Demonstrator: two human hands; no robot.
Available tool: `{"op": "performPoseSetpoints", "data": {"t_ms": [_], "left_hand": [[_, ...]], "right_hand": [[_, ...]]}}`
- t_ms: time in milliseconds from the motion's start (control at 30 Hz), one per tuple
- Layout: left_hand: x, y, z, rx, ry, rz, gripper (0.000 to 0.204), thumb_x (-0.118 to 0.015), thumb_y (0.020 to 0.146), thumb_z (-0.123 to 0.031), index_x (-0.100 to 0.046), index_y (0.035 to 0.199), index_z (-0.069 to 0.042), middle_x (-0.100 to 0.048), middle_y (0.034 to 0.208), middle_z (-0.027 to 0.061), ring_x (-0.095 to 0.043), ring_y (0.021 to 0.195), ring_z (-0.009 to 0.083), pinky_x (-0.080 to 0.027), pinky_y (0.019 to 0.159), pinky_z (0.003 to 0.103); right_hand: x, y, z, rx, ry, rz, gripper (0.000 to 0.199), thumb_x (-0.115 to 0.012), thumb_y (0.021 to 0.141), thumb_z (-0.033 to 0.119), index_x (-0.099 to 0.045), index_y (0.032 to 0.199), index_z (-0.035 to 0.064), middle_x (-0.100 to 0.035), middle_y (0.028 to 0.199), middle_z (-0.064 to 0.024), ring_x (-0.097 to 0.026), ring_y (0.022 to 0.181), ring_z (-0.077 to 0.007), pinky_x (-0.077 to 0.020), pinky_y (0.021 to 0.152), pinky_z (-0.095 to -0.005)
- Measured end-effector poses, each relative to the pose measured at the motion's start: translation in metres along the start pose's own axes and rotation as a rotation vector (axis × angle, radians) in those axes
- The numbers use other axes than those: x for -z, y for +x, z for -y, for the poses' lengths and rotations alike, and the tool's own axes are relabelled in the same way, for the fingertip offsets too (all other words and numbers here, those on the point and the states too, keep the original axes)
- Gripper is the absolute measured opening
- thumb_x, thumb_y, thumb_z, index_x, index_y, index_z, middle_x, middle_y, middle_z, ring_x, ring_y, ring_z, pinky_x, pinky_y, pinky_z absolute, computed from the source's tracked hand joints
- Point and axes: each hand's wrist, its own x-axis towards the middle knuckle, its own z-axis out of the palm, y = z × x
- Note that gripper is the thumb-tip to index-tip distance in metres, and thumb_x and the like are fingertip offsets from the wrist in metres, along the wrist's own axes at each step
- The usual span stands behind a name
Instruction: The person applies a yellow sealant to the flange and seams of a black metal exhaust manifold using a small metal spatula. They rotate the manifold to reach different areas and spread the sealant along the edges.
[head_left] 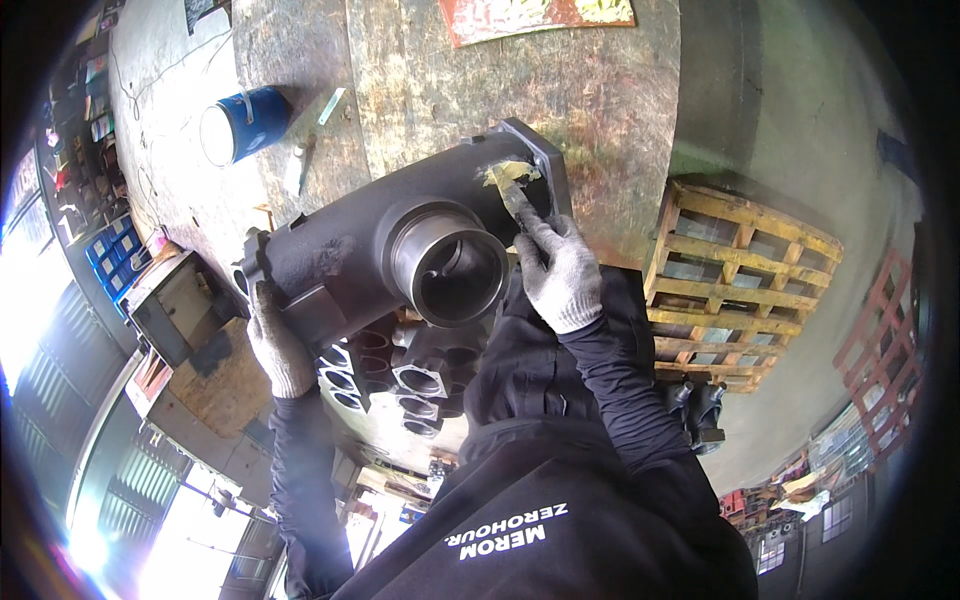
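You are spreading pale yellowish filler over a flaw in the dark cast-metal housing (400, 240), which lies tilted on the worn bench (440, 90), above a pile of similar castings (400, 380). Your gloved right hand (558, 270) is clamped on a putty knife (515, 195), its blade pressed on the smeared patch near the flange. Your gloved left hand (278, 345) grips the housing's lower end, steadying it. The next move likely calls for a firm, flat stroke to level the patch. A blue tin (245, 122) lies on its side farther along the bench; a red-and-yellow printed sheet (530, 15) lies at the far edge.
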Motion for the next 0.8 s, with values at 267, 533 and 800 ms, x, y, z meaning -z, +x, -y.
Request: {"op": "performPoseSetpoints", "data": {"t_ms": [267, 533, 800], "left_hand": [[-0.008, -0.001, 0.002, -0.048, -0.072, -0.127, 0.054, -0.053, 0.108, -0.045, -0.066, 0.125, 0.004, -0.070, 0.115, 0.0126, -0.067, 0.100, 0.0185, -0.054, 0.087, 0.033], [-0.003, 0.000, 0.006, -0.080, -0.035, -0.121, 0.053, -0.054, 0.107, -0.046, -0.069, 0.117, 0.003, -0.071, 0.108, 0.0104, -0.068, 0.093, 0.0179, -0.055, 0.084, 0.032], [-0.002, -0.001, 0.003, -0.006, -0.003, -0.068, 0.059, -0.047, 0.110, -0.047, -0.055, 0.141, 0.003, -0.062, 0.133, 0.0129, -0.062, 0.117, 0.0210, -0.050, 0.100, 0.036]], "right_hand": [[0.001, 0.002, -0.010, 0.173, -0.298, -0.076, 0.046, -0.074, 0.090, 0.013, -0.070, 0.135, 0.0219, -0.064, 0.097, -0.0143, -0.067, 0.086, -0.0355, -0.0545, 0.074, -0.0425], [0.010, 0.014, -0.028, 0.110, -0.220, -0.070, 0.050, -0.069, 0.092, 0.020, -0.064, 0.141, 0.0291, -0.063, 0.097, -0.0162, -0.067, 0.087, -0.0380, -0.0558, 0.075, -0.0461], [0.018, -0.027, -0.022, 0.055, -0.305, -0.031, 0.044, -0.069, 0.095, 0.021, -0.066, 0.138, 0.0192, -0.063, 0.094, -0.0142, -0.067, 0.083, -0.0365, -0.0551, 0.073, -0.0447]]}}
